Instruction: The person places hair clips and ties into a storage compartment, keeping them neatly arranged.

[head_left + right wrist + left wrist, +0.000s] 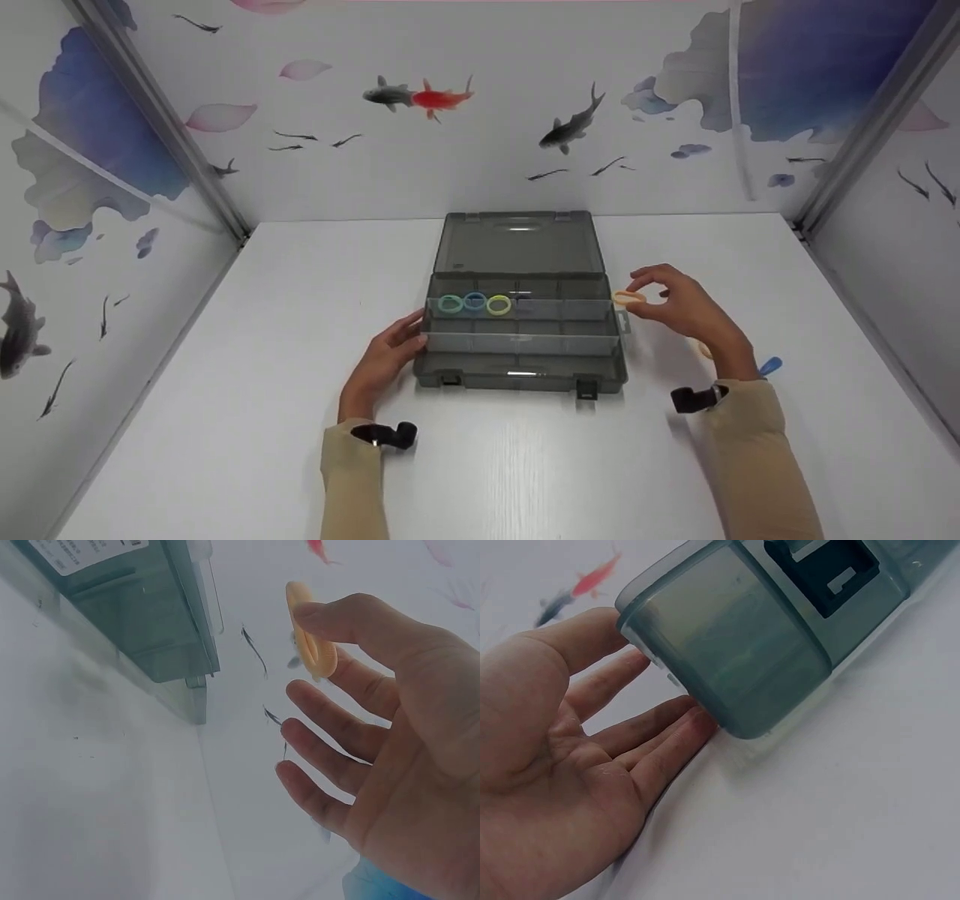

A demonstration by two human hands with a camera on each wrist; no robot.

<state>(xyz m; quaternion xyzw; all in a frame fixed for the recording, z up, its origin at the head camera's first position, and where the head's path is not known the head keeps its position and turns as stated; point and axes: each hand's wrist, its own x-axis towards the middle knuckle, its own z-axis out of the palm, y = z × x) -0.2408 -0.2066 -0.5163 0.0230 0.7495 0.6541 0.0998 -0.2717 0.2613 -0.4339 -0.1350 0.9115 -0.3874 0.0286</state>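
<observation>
A grey translucent compartment box [495,382] lies on the table with its lid folded back. My left hand [384,361] touches the box's left side with its fingers extended. Beyond the box's right edge, my right hand [688,306] pinches an orange hair tie [326,660] between thumb and index finger, the other fingers spread. In the back row sit a green hair tie [450,313], a blue hair tie [475,293] and a yellow hair tie [499,313]. A dark, faint shape beside them is too unclear to name.
The open lid [517,247] leans toward the back wall. Near my right wrist lie a blue item [771,366] and an orange one [705,349], both partly hidden. Printed walls enclose the white table [465,465] at the back and sides.
</observation>
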